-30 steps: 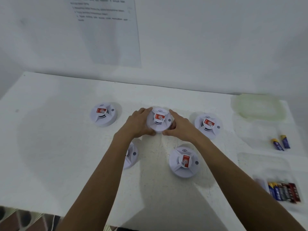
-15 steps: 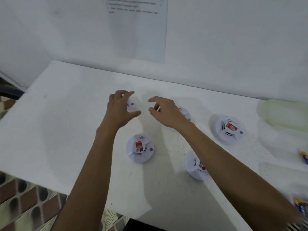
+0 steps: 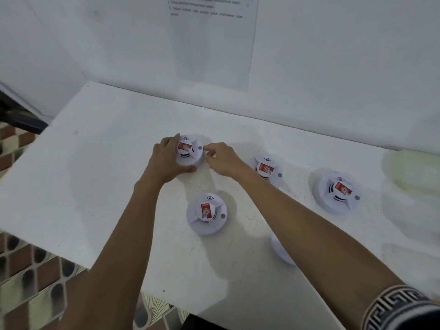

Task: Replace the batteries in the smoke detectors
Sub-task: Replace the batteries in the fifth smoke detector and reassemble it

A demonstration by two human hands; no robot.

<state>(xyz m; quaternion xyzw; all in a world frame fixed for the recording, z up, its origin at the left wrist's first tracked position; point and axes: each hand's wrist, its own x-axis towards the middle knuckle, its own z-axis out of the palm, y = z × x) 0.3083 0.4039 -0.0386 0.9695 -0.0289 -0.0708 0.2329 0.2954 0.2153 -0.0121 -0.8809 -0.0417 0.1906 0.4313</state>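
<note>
Several round white smoke detectors with red labels lie on the white table (image 3: 100, 163). My left hand (image 3: 166, 160) grips the far left detector (image 3: 190, 151) around its left and near side, fingers and thumb curled on the rim. My right hand (image 3: 222, 158) is at that detector's right edge, fingertips touching or just beside the rim. Other detectors sit nearer me (image 3: 206, 214), to the right of my right hand (image 3: 267, 169) and farther right (image 3: 337, 190). One more detector (image 3: 281, 252) is mostly hidden under my right forearm.
A pale translucent container lid (image 3: 412, 170) lies at the table's right edge. A printed sheet (image 3: 212, 39) hangs on the wall behind. The table's left and near edges drop to a patterned floor (image 3: 31, 282). A dark object (image 3: 19, 117) stands at far left.
Both hands left the middle detector, swung left and closed in on the far left detector. The view turned left, so the batteries on the right are out of frame.
</note>
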